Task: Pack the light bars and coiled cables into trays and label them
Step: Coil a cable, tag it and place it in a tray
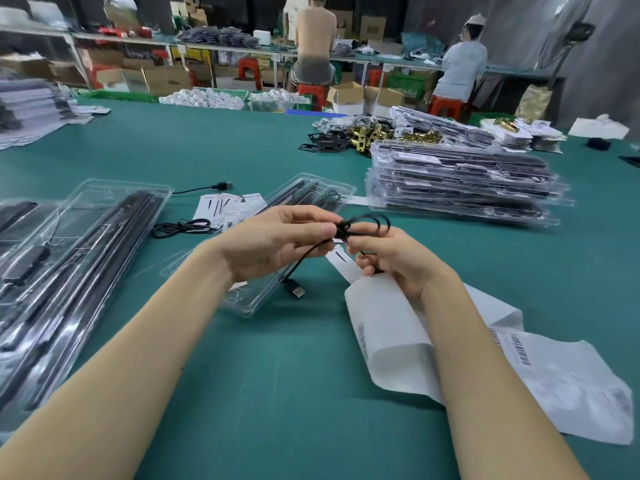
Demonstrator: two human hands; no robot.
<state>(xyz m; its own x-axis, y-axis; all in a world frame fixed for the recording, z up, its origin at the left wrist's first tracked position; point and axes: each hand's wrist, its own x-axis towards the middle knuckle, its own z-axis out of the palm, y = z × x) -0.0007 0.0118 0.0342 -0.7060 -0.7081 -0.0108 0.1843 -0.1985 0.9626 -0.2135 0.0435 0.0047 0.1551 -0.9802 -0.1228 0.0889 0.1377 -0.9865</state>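
Both my hands hold one black USB cable (363, 225) above the green table (277, 375). My left hand (273, 242) pinches the cable at its bundled loops. My right hand (391, 258) grips the same bundle from the right. The cable's USB plug (295, 289) hangs down over a clear plastic tray (252, 303) under my left wrist. A second clear tray (311, 192) with black light bars lies behind my hands. Another black cable (183, 226) lies loose on the table, its plug (223, 185) farther back.
Open trays with black light bars (86, 244) lie at the left. A stack of packed trays (464, 181) stands at the right. Printed cards (225, 206) lie behind my hands, white label sheets (485, 351) at the right. Brass parts (377, 133) and two seated persons are farther back.
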